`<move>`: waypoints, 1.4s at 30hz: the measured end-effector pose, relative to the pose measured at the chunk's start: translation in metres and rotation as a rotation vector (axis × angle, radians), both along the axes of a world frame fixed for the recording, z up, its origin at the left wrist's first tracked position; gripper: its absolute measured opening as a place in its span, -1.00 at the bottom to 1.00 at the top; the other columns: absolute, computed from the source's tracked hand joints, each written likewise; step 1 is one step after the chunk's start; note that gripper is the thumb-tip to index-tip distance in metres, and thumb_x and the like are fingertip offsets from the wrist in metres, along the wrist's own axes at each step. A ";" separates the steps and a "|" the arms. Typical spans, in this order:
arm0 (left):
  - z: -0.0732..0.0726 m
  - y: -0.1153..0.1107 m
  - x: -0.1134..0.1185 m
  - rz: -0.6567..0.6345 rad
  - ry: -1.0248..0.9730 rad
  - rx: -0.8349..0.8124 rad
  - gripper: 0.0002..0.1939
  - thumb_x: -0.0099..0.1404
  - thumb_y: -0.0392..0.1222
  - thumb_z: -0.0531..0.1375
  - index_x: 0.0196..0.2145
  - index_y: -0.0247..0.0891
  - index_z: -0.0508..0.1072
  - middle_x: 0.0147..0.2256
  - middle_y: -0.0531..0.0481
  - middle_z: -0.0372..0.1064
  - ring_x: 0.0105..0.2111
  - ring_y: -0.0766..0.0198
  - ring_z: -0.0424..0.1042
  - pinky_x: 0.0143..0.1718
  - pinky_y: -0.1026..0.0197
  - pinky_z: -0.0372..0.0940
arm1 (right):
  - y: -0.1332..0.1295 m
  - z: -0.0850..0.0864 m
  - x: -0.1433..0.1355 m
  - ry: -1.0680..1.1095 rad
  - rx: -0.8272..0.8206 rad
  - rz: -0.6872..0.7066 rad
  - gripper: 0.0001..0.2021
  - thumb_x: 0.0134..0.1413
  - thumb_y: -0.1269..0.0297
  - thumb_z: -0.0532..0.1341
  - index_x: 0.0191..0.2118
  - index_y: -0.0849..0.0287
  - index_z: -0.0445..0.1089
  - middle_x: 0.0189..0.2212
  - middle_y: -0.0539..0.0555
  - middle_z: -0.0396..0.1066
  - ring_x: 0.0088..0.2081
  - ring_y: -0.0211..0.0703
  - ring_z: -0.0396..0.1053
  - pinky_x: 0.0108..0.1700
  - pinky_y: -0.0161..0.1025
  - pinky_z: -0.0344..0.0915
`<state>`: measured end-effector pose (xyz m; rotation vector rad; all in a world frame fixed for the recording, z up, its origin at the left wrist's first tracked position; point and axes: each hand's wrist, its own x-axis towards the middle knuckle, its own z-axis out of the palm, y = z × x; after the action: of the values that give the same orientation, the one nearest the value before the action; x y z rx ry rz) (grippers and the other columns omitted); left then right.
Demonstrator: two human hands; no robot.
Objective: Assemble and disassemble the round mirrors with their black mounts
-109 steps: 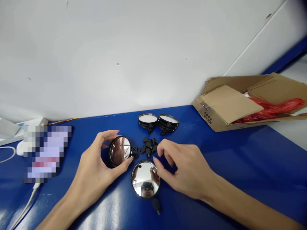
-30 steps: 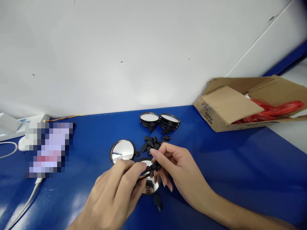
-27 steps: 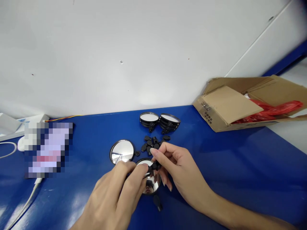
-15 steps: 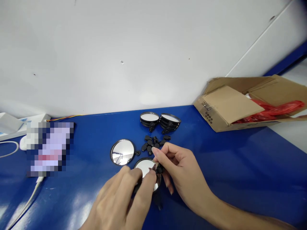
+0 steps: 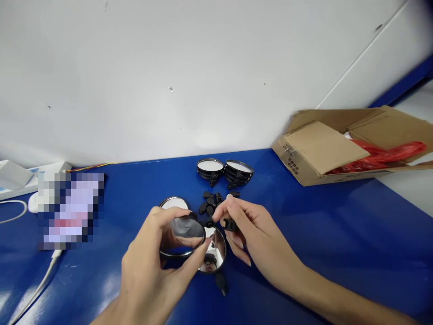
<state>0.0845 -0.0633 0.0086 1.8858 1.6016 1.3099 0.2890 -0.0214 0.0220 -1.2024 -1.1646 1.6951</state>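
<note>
Left hand (image 5: 149, 264) pinches round mirror (image 5: 184, 237) by rim, tilted; its stem (image 5: 209, 224) points about two o'clock. Right hand (image 5: 262, 237), nearer stem tip, pinches black clip (image 5: 230, 225) at stem's three o'clock, just apart. Second mirror (image 5: 216, 255) at four o'clock.

An open cardboard box (image 5: 321, 149) sits at right beside the white wall (image 5: 209, 58) — red plastic (image 5: 389, 155) bunched inside. At left lies a smartphone (image 5: 76, 207), screen pixelated — a white cable (image 5: 39, 282) plugged into its near end.
</note>
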 end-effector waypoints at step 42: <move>0.005 0.004 -0.003 -0.041 -0.030 -0.150 -0.56 0.33 -0.18 0.49 0.07 0.06 0.45 -0.18 0.25 0.59 -0.44 0.32 0.73 -0.40 0.34 0.56 | 0.007 0.006 0.013 0.003 0.033 0.148 -0.70 0.34 0.02 0.53 -0.11 0.20 0.72 -0.57 -0.08 0.46 -0.63 -0.41 0.31 -0.57 -0.48 0.26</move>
<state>0.0813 -0.0593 0.0133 1.7909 1.5902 1.1616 0.3021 -0.0148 0.0283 -1.1169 -1.3022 1.7784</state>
